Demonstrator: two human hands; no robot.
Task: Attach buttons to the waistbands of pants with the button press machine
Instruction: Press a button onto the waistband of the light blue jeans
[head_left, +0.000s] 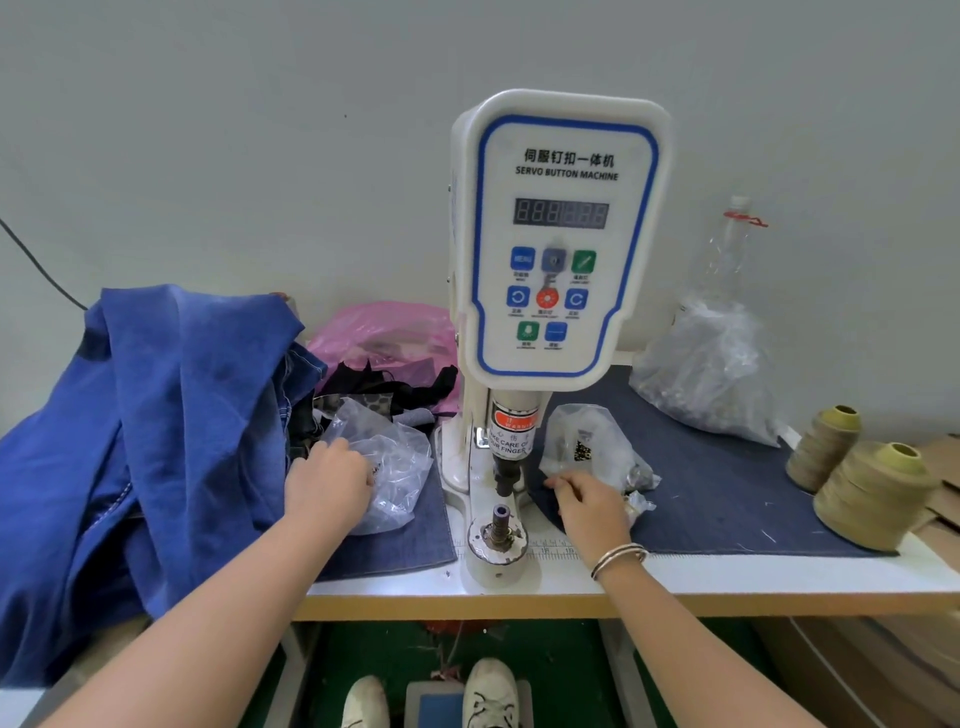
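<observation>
Nearest to us, under the table edge and below the button press machine (556, 249), our two white shoes (488, 693) flank a grey foot pedal (435, 701). Above that, our left hand (327, 480) reaches to the left of the machine's lower die (501, 519), its fingers curled down into a clear plastic bag (387, 462); whether they pinch anything inside we cannot tell. Our right hand (589, 501), with bangles (618, 558) at the wrist, lies just right of the die, its fingers bent and close together against the edge of a second small bag (592, 441) that seems to hold metal buttons. Both bags lie on denim mats (727, 483) flanking the machine. The blue pants (156, 415) sit heaped well to the left of the machine, draping over the table edge. Farther right of the machine stand two thread cones (872, 493). Behind, beside the machine's column, are a pink bag (384, 332) on the left and a large clear bag (711, 364) on the right.
</observation>
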